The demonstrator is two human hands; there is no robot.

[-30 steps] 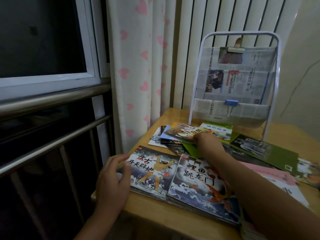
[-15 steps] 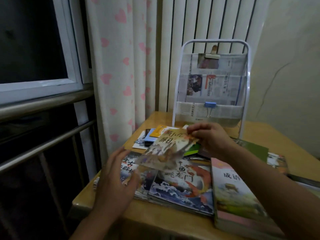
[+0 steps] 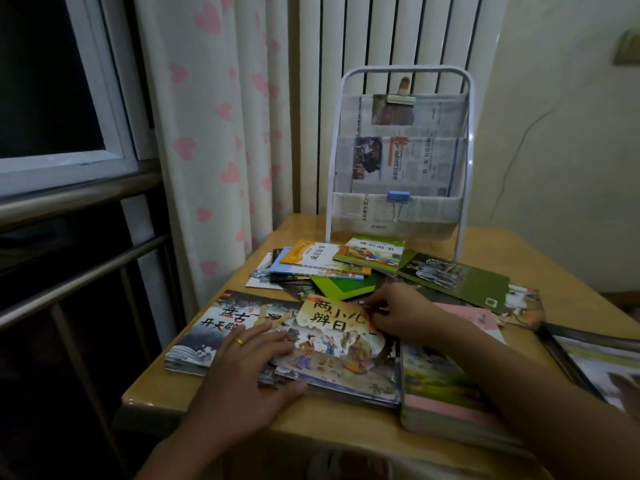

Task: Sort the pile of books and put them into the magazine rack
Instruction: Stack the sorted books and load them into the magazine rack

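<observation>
The thin picture book (image 3: 337,344) was up in the air half a sec ago; now we've laid it down flat on the stack by the table's front edge. Our right hand (image 3: 398,315) pinches its top right corner w/ curled fingers. Our left hand (image 3: 247,368) lies flat, fingers straight, w/ a gold ring (image 3: 239,341) on one; it presses on the book's left edge and on the dark wave-cover book (image 3: 221,323) just beside it, to the left.

To the right of the picture book, touching it, sits a thick pink-edged book (image 3: 446,389). Farther back is a messy pile: an orange book (image 3: 311,254), a green story book (image 3: 372,252), a bright green one (image 3: 343,285) under them, and a zebra book (image 3: 453,277) off to the right. More books lie at the far right edge, too dark to tell apart.

The magazine rack (image 3: 400,161) stands at the back of the table (image 3: 221,403). Its pockets are made of newspaper, held by a blue clip (image 3: 398,199) and a pale clip (image 3: 401,98) up top. We see no books in it.

So we think we're only at the sorting part. Like covers go together near us. The back pile needs sorting, and every book has yet to go in the rack.
</observation>
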